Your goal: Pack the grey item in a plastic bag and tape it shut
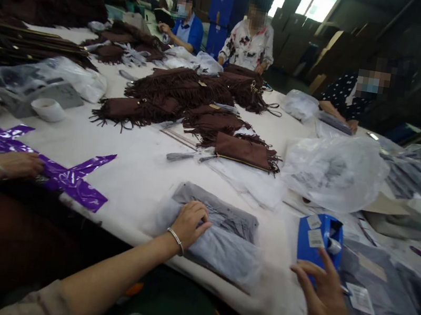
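My left hand [190, 223], a bracelet on its wrist, lies palm down on a grey folded packet in a clear plastic bag [222, 234] near the table's front edge. Its fingers are bent and pressed together on the packet. My right hand [326, 298] is raised at the lower right with its fingers spread. Its fingertips are at a blue hand tool with white labels [319, 238], not wrapped round it.
Another person's hand [17, 164] rests on purple plastic strips [71, 180] at the left. Brown fringed bags [180, 94] lie piled mid-table, a brown pouch [243, 152] nearer. Clear plastic bags [332, 171] and grey packets [392, 293] lie to the right. Three people sit along the far side.
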{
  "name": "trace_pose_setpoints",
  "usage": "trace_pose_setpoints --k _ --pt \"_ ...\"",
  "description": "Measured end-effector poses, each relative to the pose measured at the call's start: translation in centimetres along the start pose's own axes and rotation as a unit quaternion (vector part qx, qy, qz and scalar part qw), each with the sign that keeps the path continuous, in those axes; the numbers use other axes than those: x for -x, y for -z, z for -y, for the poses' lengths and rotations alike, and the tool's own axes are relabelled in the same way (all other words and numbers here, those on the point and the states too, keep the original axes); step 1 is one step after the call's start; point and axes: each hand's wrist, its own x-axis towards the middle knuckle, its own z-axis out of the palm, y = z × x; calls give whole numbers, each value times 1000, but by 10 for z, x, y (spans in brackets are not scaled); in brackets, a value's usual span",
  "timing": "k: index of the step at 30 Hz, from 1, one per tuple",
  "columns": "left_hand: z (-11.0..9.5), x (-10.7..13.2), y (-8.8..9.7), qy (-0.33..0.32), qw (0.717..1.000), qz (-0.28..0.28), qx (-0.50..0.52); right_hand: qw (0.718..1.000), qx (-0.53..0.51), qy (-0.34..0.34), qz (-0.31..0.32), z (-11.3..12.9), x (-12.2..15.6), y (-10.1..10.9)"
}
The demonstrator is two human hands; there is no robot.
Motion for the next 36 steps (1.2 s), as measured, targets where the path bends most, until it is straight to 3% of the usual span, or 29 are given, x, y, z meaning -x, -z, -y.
trace_pose_setpoints --k 2,4,7,10,13,18,22,24,28,32,36 --pt "0 0 0 4 1000 -5 5 980 -52 74 176 37 -26 -35" --pt "1 1 -1 3 1000 -5 3 939 -4 171 300 67 -50 -69" --pt "0 3 -2 7 1000 -2 -16 887 97 244 379 87 -74 -106" --pt "0 5 -5 13 999 3 -44 879 138 250 383 85 -82 -123" --pt "-1 5 -6 9 998 10 -61 889 172 231 356 75 -82 -127" --pt "-2 6 -6 9 997 12 -74 922 156 162 316 62 -86 -108" --pt "-2 7 -6 14 997 19 -78 925 17 111 364 66 -86 -88" --pt "-2 7 -6 14 997 19 -78 904 0 139 403 72 -84 -89" --pt "-1 6 -6 14 997 13 -81 872 101 220 424 79 -81 -111" --pt "-2 6 -6 8 996 14 -82 866 159 244 407 78 -79 -129" --pt "-4 7 -6 10 996 15 -91 872 208 245 370 71 -88 -131"
